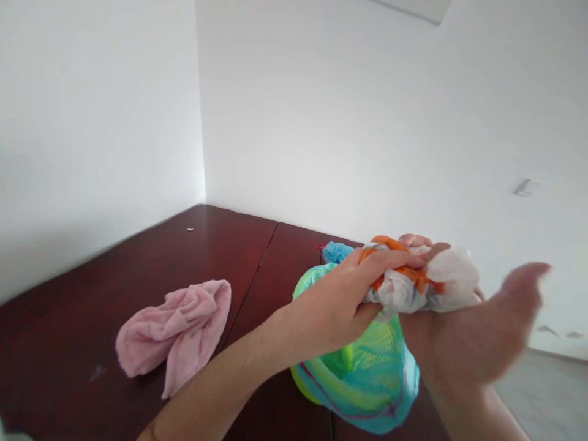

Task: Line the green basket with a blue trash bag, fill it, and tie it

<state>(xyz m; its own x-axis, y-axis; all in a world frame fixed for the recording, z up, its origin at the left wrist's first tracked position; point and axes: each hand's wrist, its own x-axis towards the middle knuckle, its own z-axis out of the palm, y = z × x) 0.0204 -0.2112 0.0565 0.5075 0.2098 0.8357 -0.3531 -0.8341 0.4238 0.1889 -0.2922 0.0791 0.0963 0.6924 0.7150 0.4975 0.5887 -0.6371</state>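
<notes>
A crumpled white and orange plastic bag (404, 291) is bunched up between my two hands above the table. My left hand (340, 306) is closed on the bag's left part, its fingers lying over the top. Beneath and to the right, my right hand (487, 337) cradles the bag against its palm, with the thumb stretched out to the side. The right fingers curl up behind the bag and are mostly hidden. Below both hands stands a green and blue bag-like container (367, 392), partly covered by my left hand and wrist.
A crumpled pink towel (174, 327) lies on the dark red table (151, 263), left of my left forearm. A blue crumpled plastic piece (337, 252) sits behind the container. White walls (298, 110) meet at the table's far corner. Floor (546, 386) shows at the lower right.
</notes>
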